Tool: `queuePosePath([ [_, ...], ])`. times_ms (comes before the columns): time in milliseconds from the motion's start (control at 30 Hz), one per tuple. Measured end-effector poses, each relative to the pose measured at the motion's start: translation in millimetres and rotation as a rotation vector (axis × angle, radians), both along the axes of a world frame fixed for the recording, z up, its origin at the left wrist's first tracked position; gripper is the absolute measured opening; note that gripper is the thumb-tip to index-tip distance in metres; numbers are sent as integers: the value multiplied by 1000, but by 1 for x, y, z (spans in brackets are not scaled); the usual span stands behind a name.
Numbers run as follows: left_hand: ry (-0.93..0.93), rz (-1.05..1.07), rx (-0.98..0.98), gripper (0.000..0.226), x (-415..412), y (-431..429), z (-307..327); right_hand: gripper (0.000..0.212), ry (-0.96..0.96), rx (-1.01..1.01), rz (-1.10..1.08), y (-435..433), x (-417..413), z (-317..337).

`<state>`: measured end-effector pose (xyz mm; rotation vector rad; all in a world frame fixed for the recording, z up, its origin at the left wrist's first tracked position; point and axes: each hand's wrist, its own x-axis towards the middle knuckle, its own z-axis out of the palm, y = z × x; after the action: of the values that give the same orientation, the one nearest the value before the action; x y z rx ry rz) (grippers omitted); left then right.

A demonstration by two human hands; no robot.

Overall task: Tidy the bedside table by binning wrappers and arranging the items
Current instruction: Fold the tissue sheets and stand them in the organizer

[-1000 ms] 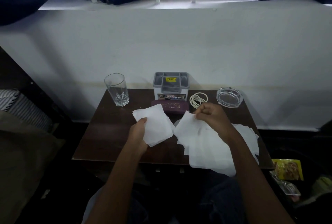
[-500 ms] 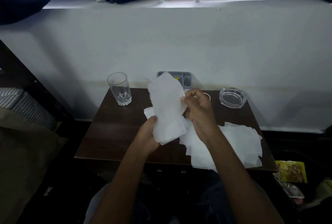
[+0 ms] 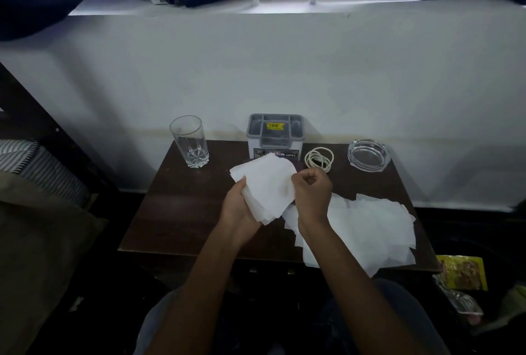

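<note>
Nearest us, low beside the table's right corner, lies a yellow wrapper (image 3: 461, 270); whether it sits in a bin we cannot tell. On the dark bedside table (image 3: 182, 212) the loose tissue sheets (image 3: 370, 229) sprawl over the near right edge. Just beyond them our left hand (image 3: 237, 206) grips the tissue stack (image 3: 266, 186) from below, and our right hand (image 3: 311, 192), fingers curled, pinches its right edge. Half a second ago that hand held one sheet up in front of the grey organiser box (image 3: 275, 135). Now the sheet lies on the stack and the box shows again. We judge the gathering goes sheet by sheet, with most still to collect. Along the wall stand the glass tumbler (image 3: 190, 141), coiled white cable (image 3: 318, 159) and glass ashtray (image 3: 368, 153).
</note>
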<state>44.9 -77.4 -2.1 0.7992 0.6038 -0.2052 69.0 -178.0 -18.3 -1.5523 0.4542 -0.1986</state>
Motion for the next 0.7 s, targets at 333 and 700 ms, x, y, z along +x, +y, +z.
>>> queuePosePath([
  [333, -45, -3, -35, 54, 0, -3, -4, 10, 49, 4, 76, 2, -3, 2],
  [700, -79, -83, 214, 24, 9, 16, -19, 10, -1, -192, 376, -34, 7, 16],
])
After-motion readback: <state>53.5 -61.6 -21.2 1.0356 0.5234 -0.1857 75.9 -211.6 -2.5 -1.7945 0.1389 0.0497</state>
